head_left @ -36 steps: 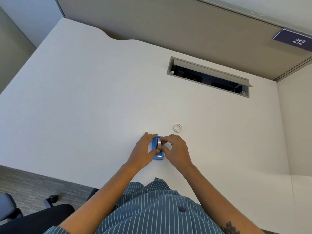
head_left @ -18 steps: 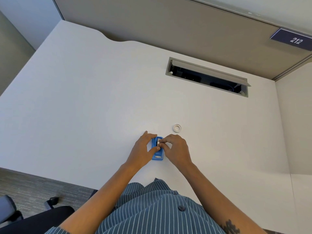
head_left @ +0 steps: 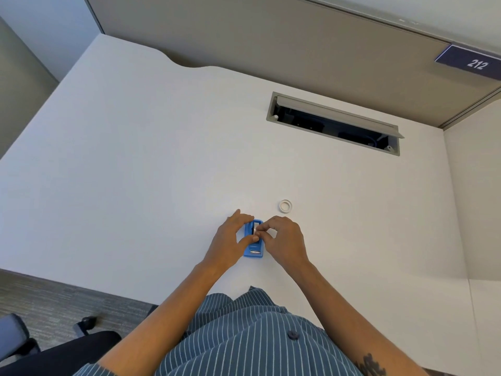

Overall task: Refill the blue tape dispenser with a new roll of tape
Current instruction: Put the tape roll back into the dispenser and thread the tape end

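Note:
The blue tape dispenser (head_left: 253, 249) lies flat on the white desk (head_left: 135, 172) near its front edge, cutter end toward me. My left hand (head_left: 230, 238) grips its left side, thumb across the body. My right hand (head_left: 282, 240) pinches the tape roll (head_left: 254, 229) sitting in the dispenser's well; only a sliver of the roll shows between fingers. A small white ring (head_left: 285, 206), an empty tape core, lies flat on the desk just beyond my right hand.
A recessed cable tray (head_left: 333, 123) with its lid raised sits in the desk at the back right. Grey partition walls close the back and right. An office chair (head_left: 54, 354) stands at the lower left over carpet.
The roll has sunk lower into the dispenser well under my right fingers. Both hands stay on the dispenser in almost the same place.

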`<state>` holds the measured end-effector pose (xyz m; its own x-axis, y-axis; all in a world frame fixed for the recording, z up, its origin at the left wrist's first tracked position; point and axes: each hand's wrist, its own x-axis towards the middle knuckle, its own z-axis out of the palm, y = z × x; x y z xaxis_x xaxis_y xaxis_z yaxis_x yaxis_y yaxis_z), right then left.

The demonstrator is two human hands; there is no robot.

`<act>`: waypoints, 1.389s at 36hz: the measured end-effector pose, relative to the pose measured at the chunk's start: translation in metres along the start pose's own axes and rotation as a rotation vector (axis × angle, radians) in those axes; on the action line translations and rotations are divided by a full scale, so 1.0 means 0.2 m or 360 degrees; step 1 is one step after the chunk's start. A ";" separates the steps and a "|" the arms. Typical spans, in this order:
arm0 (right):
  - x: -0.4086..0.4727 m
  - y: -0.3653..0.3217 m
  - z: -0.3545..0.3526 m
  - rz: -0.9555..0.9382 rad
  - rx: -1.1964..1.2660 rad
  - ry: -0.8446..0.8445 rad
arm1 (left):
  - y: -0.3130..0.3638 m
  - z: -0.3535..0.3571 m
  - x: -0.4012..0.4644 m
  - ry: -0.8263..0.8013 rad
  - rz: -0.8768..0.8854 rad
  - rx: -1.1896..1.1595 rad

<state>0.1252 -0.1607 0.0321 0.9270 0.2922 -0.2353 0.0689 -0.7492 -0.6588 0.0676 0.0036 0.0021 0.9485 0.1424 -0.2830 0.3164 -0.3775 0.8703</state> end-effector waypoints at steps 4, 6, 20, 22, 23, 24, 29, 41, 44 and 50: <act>-0.01 0.00 0.00 0.0023 -0.0003 -0.0013 | 0.00 0.00 0.00 0.0001 -0.0009 -0.0038; -0.01 0.00 0.00 0.0026 -0.0005 -0.0021 | -0.01 0.01 0.00 0.0008 -0.0006 -0.0035; -0.03 -0.01 0.02 0.0111 0.0047 -0.0013 | -0.04 0.02 0.01 0.0026 -0.0048 0.0014; -0.03 0.00 0.02 0.0113 0.0048 -0.0006 | -0.04 0.02 0.01 0.0030 -0.0054 0.0012; -0.03 0.00 0.02 0.0114 0.0047 -0.0004 | -0.04 0.02 0.02 0.0028 -0.0057 0.0011; -0.03 0.00 0.02 0.0116 0.0051 -0.0002 | -0.04 0.02 0.02 0.0025 -0.0057 0.0011; -0.03 0.01 0.02 0.0117 0.0043 0.0009 | -0.04 0.02 0.02 0.0021 -0.0074 -0.0001; -0.02 0.02 0.03 0.0160 0.0118 0.0040 | -0.05 0.02 0.00 -0.0002 -0.0064 0.0024; -0.01 0.02 0.03 0.0166 0.0127 0.0050 | -0.05 0.02 0.00 -0.0002 -0.0059 0.0016; 0.00 0.02 0.03 0.0171 0.0182 0.0061 | -0.05 0.02 0.01 0.0002 -0.0040 0.0029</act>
<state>0.1230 -0.1606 0.0252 0.9403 0.1897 -0.2826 -0.0715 -0.7017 -0.7089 0.0658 0.0036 -0.0082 0.9403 0.1533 -0.3039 0.3401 -0.3906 0.8554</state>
